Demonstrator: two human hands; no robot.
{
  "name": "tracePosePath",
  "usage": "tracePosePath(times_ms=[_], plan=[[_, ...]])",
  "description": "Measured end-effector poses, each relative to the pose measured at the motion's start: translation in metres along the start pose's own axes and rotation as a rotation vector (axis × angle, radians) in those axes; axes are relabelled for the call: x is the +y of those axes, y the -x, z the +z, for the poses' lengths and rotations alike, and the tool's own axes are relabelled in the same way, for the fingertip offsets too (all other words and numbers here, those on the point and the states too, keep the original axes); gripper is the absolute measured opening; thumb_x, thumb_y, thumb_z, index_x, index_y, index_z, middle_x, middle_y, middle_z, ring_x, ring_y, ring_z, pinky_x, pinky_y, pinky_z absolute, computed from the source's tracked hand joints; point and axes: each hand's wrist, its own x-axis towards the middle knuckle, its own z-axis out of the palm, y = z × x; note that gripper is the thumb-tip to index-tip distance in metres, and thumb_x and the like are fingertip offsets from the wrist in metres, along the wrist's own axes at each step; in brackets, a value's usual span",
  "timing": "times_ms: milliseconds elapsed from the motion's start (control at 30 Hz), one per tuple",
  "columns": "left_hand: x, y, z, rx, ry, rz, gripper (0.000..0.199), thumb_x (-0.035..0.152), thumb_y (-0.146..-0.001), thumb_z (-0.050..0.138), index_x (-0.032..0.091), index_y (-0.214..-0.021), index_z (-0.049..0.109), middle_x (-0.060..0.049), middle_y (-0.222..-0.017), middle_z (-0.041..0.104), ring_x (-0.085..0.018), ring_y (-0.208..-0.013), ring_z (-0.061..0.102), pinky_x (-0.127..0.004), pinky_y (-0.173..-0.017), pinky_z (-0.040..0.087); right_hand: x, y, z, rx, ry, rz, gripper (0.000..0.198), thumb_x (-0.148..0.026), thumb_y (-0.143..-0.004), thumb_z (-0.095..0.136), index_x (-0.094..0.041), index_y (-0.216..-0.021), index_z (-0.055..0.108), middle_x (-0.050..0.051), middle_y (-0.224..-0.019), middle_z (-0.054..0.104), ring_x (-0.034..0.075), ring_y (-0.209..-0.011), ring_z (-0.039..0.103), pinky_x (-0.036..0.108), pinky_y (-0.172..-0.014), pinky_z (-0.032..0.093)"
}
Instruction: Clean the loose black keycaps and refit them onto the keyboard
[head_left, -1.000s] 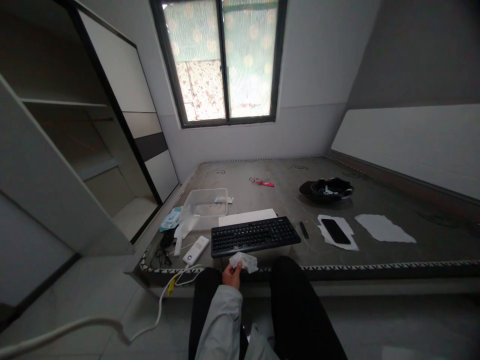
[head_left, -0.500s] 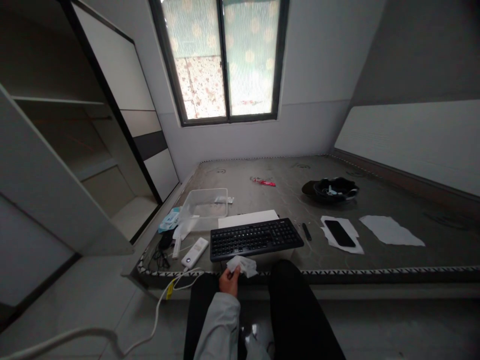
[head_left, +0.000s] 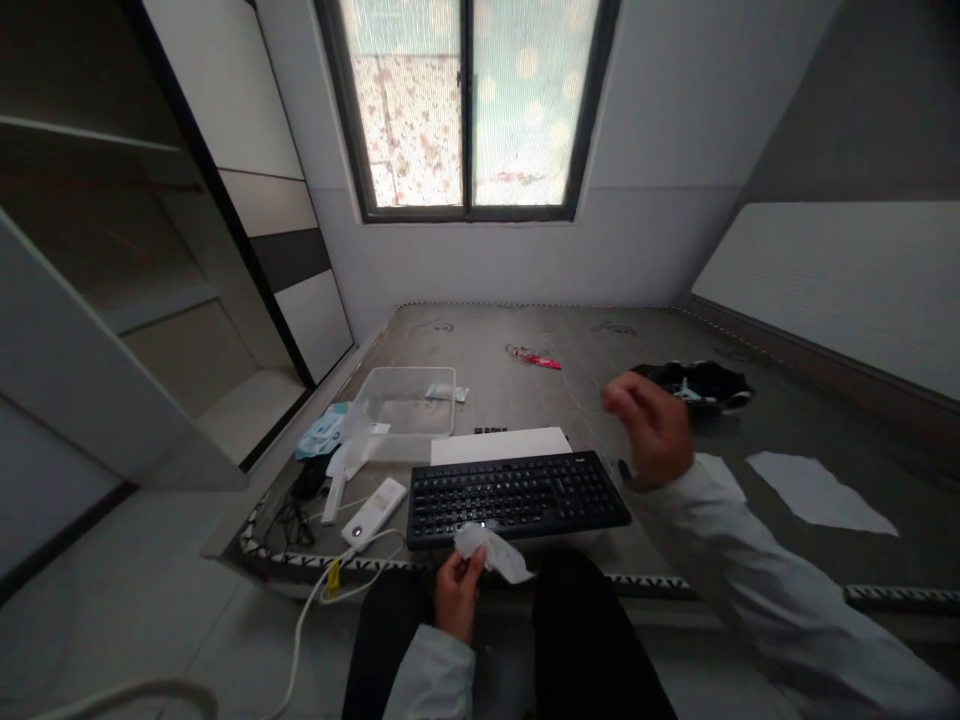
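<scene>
My left hand (head_left: 457,595) pinches a crumpled white tissue (head_left: 495,553) at the front edge of a black keyboard (head_left: 517,495). The tissue overlaps the keyboard's lower rim. Beyond the keyboard's right end, my right hand (head_left: 652,428) is raised above the bed surface, fingers curled together and slightly blurred. Whether anything sits between those fingers cannot be made out. Behind the keyboard lies a white sheet (head_left: 502,446), with several small black pieces (head_left: 490,430) at its far edge. A small dark stick-like object (head_left: 625,470) is partly hidden by my right hand.
Left of the keyboard are a white power bank-like device (head_left: 373,512) with a cable, a clear plastic box (head_left: 405,440), and blue-white packaging (head_left: 322,430). A red item (head_left: 536,358) lies farther back. At right are a black cap (head_left: 705,385) and white paper (head_left: 821,492).
My right hand has come into view from the right and covers the spot where the phone lay. My left hand keeps the tissue, which hangs more to the right. The camera view has shifted.
</scene>
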Motion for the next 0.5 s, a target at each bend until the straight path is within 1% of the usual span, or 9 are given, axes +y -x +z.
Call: tracePosePath(times_ms=[67,100,200,267,333,433,500], plan=[[-0.002,-0.004,0.003,-0.026,0.036,-0.025,0.040,0.045,-0.057,0.070,0.011,-0.076,0.068,0.004,-0.044,0.051,-0.005,-0.037,0.037,-0.016,-0.036,0.026,0.036,-0.012,0.029,-0.221,0.117,0.056,0.034,-0.040,-0.086,0.035,-0.019,-0.065,0.052,0.000,-0.062,0.053,0.013,-0.061,0.050,0.025,-0.060,0.036],[-0.003,-0.006,0.004,-0.033,0.058,-0.046,0.039,0.045,-0.058,0.069,0.011,-0.076,0.067,0.005,-0.045,0.051,-0.004,-0.037,0.036,-0.016,-0.036,0.025,0.056,-0.015,0.045,-0.322,0.170,0.082,0.037,-0.040,-0.087,0.033,-0.019,-0.066,0.054,0.001,-0.063,0.056,0.013,-0.061,0.051,0.024,-0.061,0.036],[-0.008,-0.012,0.006,-0.025,0.123,-0.117,0.040,0.044,-0.059,0.069,0.011,-0.082,0.067,0.003,-0.052,0.053,-0.004,-0.041,0.038,-0.015,-0.038,0.027,0.116,-0.017,0.093,-0.578,0.361,0.195,0.042,-0.044,-0.086,0.031,-0.020,-0.069,0.061,0.001,-0.063,0.061,0.013,-0.059,0.053,0.023,-0.058,0.034],[-0.012,-0.017,0.006,-0.019,0.137,-0.148,0.041,0.044,-0.058,0.070,0.012,-0.083,0.067,0.003,-0.052,0.052,-0.004,-0.042,0.038,-0.015,-0.038,0.027,0.151,-0.015,0.124,-0.694,0.469,0.251,0.042,-0.046,-0.085,0.032,-0.022,-0.072,0.064,0.001,-0.066,0.064,0.014,-0.062,0.055,0.024,-0.058,0.033],[-0.017,-0.020,0.007,-0.010,0.130,-0.176,0.043,0.047,-0.056,0.070,0.012,-0.082,0.068,0.003,-0.048,0.049,-0.004,-0.040,0.036,-0.015,-0.037,0.025,0.180,-0.013,0.152,-0.785,0.557,0.293,0.041,-0.047,-0.083,0.034,-0.024,-0.074,0.067,0.003,-0.073,0.066,0.016,-0.068,0.057,0.025,-0.058,0.033],[-0.027,-0.024,0.011,0.033,0.140,-0.239,0.050,0.053,-0.050,0.071,0.013,-0.080,0.069,0.003,-0.044,0.049,-0.004,-0.035,0.034,-0.016,-0.033,0.025,0.214,-0.014,0.192,-0.908,0.628,0.328,0.037,-0.047,-0.081,0.040,-0.024,-0.075,0.069,0.006,-0.079,0.068,0.019,-0.074,0.059,0.026,-0.061,0.035],[-0.035,-0.027,0.014,0.048,0.193,-0.290,0.050,0.055,-0.047,0.072,0.014,-0.076,0.069,0.002,-0.041,0.050,-0.006,-0.033,0.038,-0.018,-0.034,0.030,0.231,-0.016,0.216,-0.965,0.660,0.332,0.032,-0.045,-0.078,0.046,-0.024,-0.079,0.069,0.008,-0.083,0.068,0.020,-0.078,0.060,0.028,-0.064,0.037]])
